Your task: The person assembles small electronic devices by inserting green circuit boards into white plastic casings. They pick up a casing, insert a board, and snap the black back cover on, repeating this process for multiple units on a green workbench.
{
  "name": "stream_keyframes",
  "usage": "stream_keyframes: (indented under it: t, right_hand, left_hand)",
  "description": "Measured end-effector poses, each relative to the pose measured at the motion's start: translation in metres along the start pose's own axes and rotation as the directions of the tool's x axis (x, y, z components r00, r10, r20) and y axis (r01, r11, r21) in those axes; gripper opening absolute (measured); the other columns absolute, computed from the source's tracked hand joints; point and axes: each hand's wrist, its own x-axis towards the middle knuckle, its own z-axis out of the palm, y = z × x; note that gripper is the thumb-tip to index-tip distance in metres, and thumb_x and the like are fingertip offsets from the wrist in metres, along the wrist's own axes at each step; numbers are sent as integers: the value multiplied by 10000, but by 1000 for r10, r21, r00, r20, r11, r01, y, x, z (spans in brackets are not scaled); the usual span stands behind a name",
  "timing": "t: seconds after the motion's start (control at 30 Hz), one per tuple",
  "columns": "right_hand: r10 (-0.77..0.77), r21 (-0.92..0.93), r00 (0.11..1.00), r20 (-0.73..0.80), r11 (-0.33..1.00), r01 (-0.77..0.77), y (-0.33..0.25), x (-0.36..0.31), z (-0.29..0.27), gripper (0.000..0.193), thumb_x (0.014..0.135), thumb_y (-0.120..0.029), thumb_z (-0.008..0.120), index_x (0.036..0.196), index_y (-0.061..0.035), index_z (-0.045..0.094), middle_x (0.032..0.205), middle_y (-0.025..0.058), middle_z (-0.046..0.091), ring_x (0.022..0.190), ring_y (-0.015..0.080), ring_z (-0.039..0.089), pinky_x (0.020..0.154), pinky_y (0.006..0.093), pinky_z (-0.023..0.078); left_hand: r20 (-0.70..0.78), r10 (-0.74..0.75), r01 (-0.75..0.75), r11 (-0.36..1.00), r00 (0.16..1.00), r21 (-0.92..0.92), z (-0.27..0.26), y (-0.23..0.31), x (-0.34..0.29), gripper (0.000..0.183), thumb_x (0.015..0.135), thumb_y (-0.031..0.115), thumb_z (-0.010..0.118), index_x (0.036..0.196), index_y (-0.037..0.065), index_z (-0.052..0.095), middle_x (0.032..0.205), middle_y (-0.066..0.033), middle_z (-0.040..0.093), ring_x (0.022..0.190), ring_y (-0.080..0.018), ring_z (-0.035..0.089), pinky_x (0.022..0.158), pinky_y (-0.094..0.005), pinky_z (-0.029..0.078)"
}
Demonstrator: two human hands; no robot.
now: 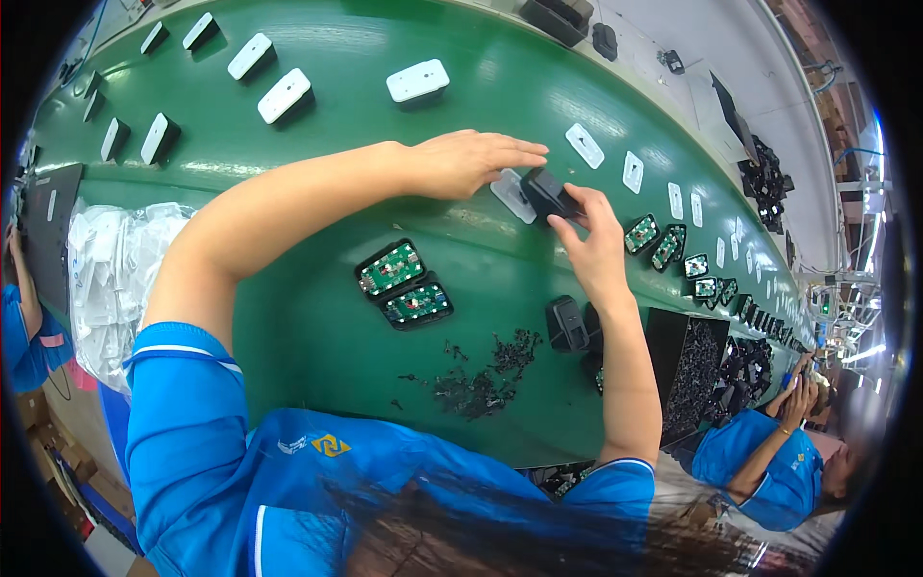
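Black case (548, 192) is gripped by right hand (594, 236), just right of the white plate (511, 197); left hand (469, 163) held kinda flat, nothing grasped, up-left of it.

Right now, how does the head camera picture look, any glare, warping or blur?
Head view: the green table bows along its far edge, and the corners are black; head view: pale sheen shows on that table, and a strip light glares at the right; head view: dark hair along the bottom looks soft and smeared.
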Motion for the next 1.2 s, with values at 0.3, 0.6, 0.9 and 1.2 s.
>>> stream_keyframes:
  t: [0.3, 0.6, 0.9, 1.2]
  right_hand:
    - [-127, -150, 987, 99, 979, 141, -7, 17, 19, 398, 749, -37, 693, 1118, -8, 546, 1070, 142, 572, 968, 332, 588, 820, 388, 491]
    - [-148, -325, 971, 187, 923, 203, -20, 16, 29, 416, 749, -55, 679, 1137, -16, 535, 1025, 117, 547, 926, 306, 578, 774, 390, 498]
    - [-111, -435, 988, 105, 889, 146, -25, 14, 48, 394, 731, -49, 691, 1105, -21, 574, 994, 110, 570, 885, 285, 593, 752, 376, 510]
    - [343, 220, 880, 329, 878, -425, 6, 59, 7, 298, 866, -193, 655, 1104, -15, 632, 975, 101, 662, 885, 162, 604, 822, 296, 470]
  left_hand:
    - [141, 45, -52, 998, 989, 46, -12, -10, -20, 618, 805, -112, 441, 1365, 149, 456, 1453, -20, 397, 1340, -221, 367, 1067, -393, 326]
    - [155, 35, -56, 989, 987, 136, -7, -14, -37, 715, 743, -128, 448, 1396, 162, 421, 1467, 6, 377, 1354, -192, 343, 1100, -411, 290]
    - [76, 185, -199, 939, 980, 281, -2, -22, -37, 553, 818, 144, 620, 1338, 84, 443, 1417, -54, 422, 1213, -241, 487, 1008, -355, 413]
    - [-67, 6, 4, 989, 998, 145, -1, -16, 16, 336, 801, 185, 659, 1063, 21, 529, 1080, -145, 577, 1014, -323, 559, 847, -412, 457]
